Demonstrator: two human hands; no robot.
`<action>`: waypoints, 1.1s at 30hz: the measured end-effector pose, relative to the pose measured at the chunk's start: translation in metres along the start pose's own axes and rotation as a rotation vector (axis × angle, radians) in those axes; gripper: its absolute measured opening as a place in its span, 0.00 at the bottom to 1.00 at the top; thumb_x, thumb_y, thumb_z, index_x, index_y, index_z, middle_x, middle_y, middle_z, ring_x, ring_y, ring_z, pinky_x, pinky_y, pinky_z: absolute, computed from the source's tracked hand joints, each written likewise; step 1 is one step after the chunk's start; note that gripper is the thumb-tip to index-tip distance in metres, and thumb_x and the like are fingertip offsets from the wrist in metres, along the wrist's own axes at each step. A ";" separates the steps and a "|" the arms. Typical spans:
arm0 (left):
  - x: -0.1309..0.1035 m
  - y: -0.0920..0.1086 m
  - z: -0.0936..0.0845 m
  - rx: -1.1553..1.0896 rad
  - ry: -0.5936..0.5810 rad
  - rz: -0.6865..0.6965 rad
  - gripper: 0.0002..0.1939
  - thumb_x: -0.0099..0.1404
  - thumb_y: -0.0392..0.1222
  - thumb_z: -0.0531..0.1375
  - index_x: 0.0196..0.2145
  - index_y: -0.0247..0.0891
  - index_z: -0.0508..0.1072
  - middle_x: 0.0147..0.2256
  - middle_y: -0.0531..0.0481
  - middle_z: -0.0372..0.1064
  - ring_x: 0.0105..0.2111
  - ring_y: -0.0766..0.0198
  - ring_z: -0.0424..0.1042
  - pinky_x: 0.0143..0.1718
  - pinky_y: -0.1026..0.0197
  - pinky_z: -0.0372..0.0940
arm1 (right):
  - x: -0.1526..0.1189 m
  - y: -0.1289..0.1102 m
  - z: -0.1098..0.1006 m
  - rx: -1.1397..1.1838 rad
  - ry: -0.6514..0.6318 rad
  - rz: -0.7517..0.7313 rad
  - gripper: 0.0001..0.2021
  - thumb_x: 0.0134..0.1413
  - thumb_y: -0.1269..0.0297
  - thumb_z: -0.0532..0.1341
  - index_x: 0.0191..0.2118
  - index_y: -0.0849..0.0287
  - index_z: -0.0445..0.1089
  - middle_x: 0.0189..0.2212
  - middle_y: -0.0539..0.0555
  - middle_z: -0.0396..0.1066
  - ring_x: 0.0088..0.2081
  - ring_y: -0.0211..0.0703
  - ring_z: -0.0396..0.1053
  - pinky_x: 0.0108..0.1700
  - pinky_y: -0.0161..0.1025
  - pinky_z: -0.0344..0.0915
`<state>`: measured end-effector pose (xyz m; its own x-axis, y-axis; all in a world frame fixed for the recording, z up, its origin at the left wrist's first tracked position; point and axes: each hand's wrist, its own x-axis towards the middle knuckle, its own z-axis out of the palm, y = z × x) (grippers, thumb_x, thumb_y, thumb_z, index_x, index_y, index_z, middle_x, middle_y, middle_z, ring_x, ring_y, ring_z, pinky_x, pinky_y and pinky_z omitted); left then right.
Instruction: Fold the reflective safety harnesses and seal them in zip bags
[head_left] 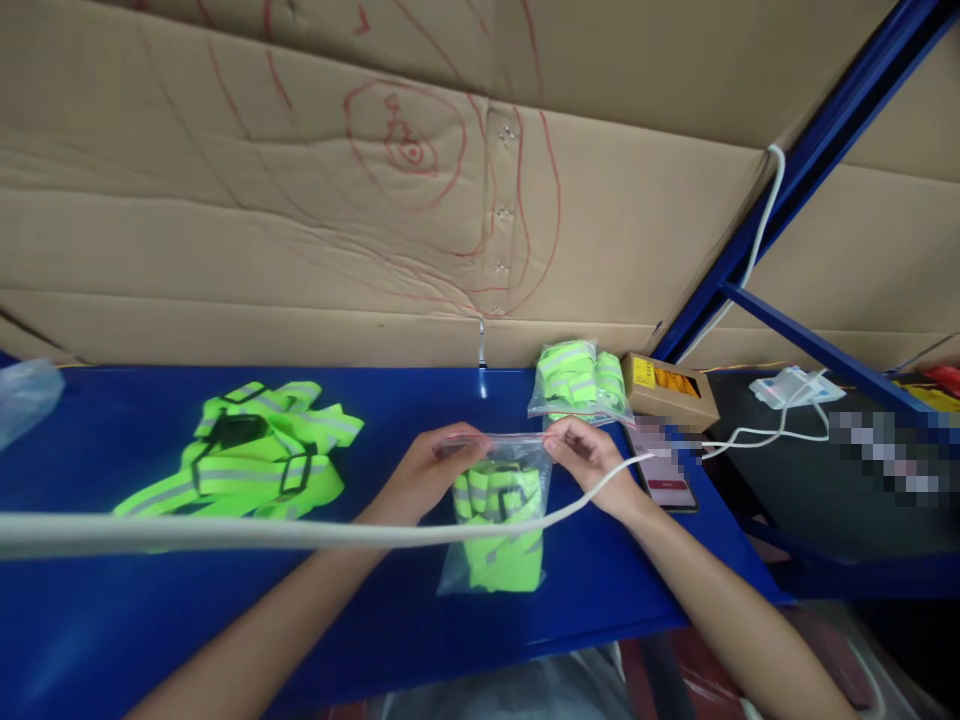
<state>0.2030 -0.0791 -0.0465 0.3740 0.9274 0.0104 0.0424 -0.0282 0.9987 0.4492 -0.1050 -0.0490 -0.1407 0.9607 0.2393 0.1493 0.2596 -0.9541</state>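
Two bare hands, one clear plastic zip-seal bag between them, one folded bundle of neon-green webbing straps with grey reflective stripes inside it. Left hand pinches the left end of the bag's mouth, thumb against curled fingers; right hand pinches the right end the same way. One tangled neon-green strap pile with black buckles, well apart on the left. At least one filled clear bag behind the right hand; overlap hides the exact count. One brown cardboard box just beside that, one phone with a lit screen, partly pixelated. One crumpled clear plastic piece at the left edge.

Surface: glossy blue tabletop. Room: brown cardboard wall with red marker rings, blue metal beam slanting up at right, dark surface beyond. White cable crosses in front of the held bag.

Held bag is over the near middle of the tabletop, mouth toward the wall, bottom toward the person. Long axis runs near to far; seal line runs left to right.
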 end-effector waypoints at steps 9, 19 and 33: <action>-0.008 0.006 0.011 0.041 0.014 0.038 0.19 0.63 0.57 0.66 0.32 0.36 0.78 0.29 0.51 0.72 0.30 0.65 0.68 0.32 0.65 0.60 | -0.002 0.006 0.000 -0.123 -0.098 -0.007 0.14 0.62 0.49 0.65 0.38 0.57 0.74 0.31 0.50 0.71 0.31 0.39 0.66 0.34 0.36 0.60; -0.001 -0.005 0.003 0.142 0.066 0.021 0.20 0.61 0.59 0.67 0.33 0.36 0.80 0.30 0.49 0.76 0.31 0.64 0.71 0.33 0.65 0.62 | 0.002 0.000 0.000 -0.102 -0.008 0.009 0.13 0.59 0.51 0.66 0.38 0.57 0.75 0.32 0.51 0.74 0.31 0.39 0.67 0.35 0.37 0.62; -0.012 0.011 0.011 0.104 0.074 0.083 0.19 0.62 0.55 0.66 0.31 0.34 0.80 0.27 0.50 0.73 0.29 0.65 0.68 0.30 0.66 0.60 | -0.001 -0.012 -0.006 -0.077 -0.007 -0.045 0.15 0.60 0.48 0.65 0.35 0.56 0.73 0.32 0.52 0.74 0.35 0.43 0.70 0.39 0.40 0.66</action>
<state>0.2086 -0.0947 -0.0364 0.3114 0.9450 0.0998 0.1117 -0.1407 0.9837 0.4531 -0.1080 -0.0371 -0.1559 0.9472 0.2803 0.2179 0.3097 -0.9255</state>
